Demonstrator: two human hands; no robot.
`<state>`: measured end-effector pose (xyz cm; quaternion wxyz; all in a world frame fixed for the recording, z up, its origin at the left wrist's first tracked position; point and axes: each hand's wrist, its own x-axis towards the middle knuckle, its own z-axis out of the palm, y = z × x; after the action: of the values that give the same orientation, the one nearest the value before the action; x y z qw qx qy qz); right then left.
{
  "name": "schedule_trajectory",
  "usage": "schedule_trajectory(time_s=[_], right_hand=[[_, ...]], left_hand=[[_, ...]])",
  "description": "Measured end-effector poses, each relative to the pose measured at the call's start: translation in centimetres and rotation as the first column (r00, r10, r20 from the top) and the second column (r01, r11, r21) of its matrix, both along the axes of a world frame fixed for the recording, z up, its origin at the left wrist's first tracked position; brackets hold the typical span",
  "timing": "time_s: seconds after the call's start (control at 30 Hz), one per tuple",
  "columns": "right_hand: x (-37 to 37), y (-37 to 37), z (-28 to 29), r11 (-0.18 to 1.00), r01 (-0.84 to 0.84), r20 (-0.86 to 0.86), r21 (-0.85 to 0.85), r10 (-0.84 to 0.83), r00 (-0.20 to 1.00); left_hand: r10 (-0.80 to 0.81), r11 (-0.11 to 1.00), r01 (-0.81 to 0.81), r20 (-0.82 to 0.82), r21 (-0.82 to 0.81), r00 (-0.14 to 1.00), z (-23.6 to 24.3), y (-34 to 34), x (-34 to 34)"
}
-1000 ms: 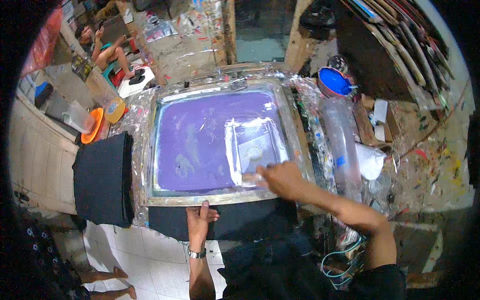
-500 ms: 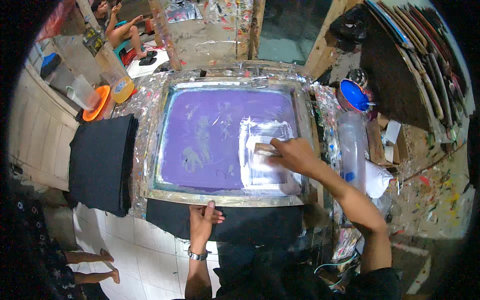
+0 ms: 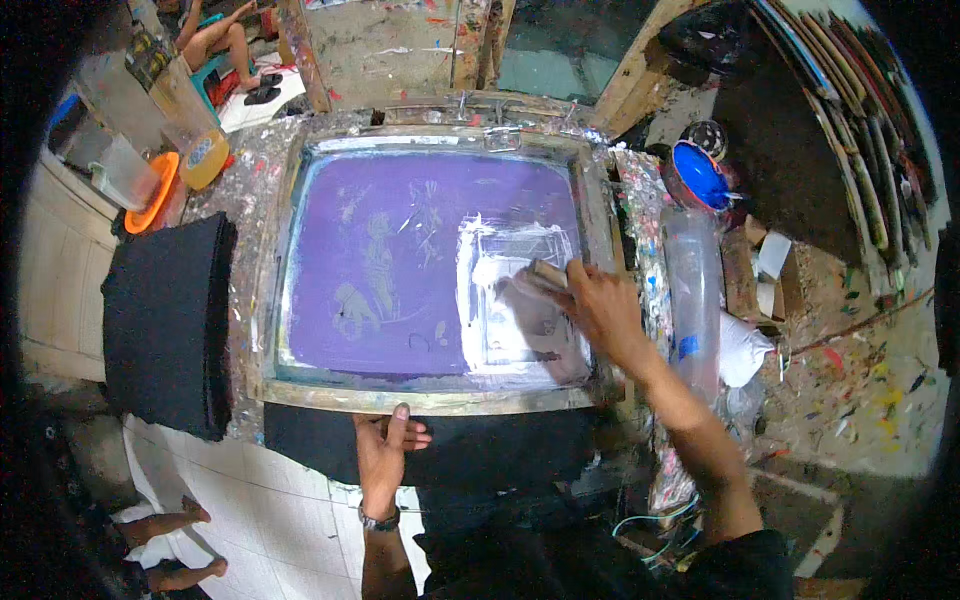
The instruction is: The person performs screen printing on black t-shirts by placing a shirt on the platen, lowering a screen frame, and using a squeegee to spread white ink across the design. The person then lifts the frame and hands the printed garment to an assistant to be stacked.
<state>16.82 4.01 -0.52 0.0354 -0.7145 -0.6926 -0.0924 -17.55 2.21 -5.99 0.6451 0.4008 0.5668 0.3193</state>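
A purple printing screen [image 3: 370, 255] in a wooden frame [image 3: 320, 400] lies on the paint-spattered bench [image 3: 247, 290]. My left hand [image 3: 385, 455] grips the frame's front edge, thumb up, other fingers low against black cloth [image 3: 500, 440]. My right hand [image 3: 610, 315] is closed on a small wooden-handled squeegee [image 3: 548, 273] over a patch of white ink [image 3: 497, 262] at the screen's right, partly hiding the blade. A stack of folded black fabric [image 3: 160, 325] lies left of the screen.
An orange bowl [image 3: 140, 220] and plastic jugs [image 3: 120, 180] stand back left; a blue paint bucket [image 3: 700, 175], clear roll [image 3: 690, 270] and cardboard box [image 3: 740, 275] sit right. Boards [image 3: 850, 140] lean far right. A person [image 3: 235, 55] sits beyond; another's bare legs [image 3: 165, 535] show lower left.
My right hand with the squeegee has moved up and rightward over the white ink, which is spread wider over the patch. My left hand stays at the frame edge. The view has shifted slightly.
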Motion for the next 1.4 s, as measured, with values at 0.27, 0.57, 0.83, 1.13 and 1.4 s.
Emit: schedule_trajectory(time_s=[0.27, 0.57, 0.83, 1.13, 1.4], right_hand=[[-6.4, -5.4, 0.6, 0.949, 0.310, -0.045, -0.058, -0.313, 0.949], [-6.6, -3.9, 1.8, 0.963, -0.142, -0.255, -0.229, 0.081, 0.964], [0.2, 4.1, 1.8, 0.752, -0.466, -0.644, -0.466, 0.073, 0.762], [-2.9, -1.3, -0.7, 0.939, -0.340, 0.172, 0.050, 0.327, 0.929], [-5.1, -3.7, 0.8, 0.987, -0.142, -0.154, -0.077, 0.129, 0.980]], left_hand=[[0.006, 1.000, -0.005, 0.018, -0.004, 1.000, 0.6, 0.0, 0.2], [-0.008, 1.000, 0.008, 0.046, -0.006, 0.999, 0.1, 0.0, 0.1], [0.028, 0.997, -0.034, 0.084, 0.071, 0.996, -0.1, 0.4, 0.5], [-0.009, 1.000, 0.009, 0.082, -0.005, 0.997, -0.5, 0.2, -0.7], [-0.005, 1.000, 0.004, 0.050, 0.025, 0.999, -0.2, 0.1, 0.3]])
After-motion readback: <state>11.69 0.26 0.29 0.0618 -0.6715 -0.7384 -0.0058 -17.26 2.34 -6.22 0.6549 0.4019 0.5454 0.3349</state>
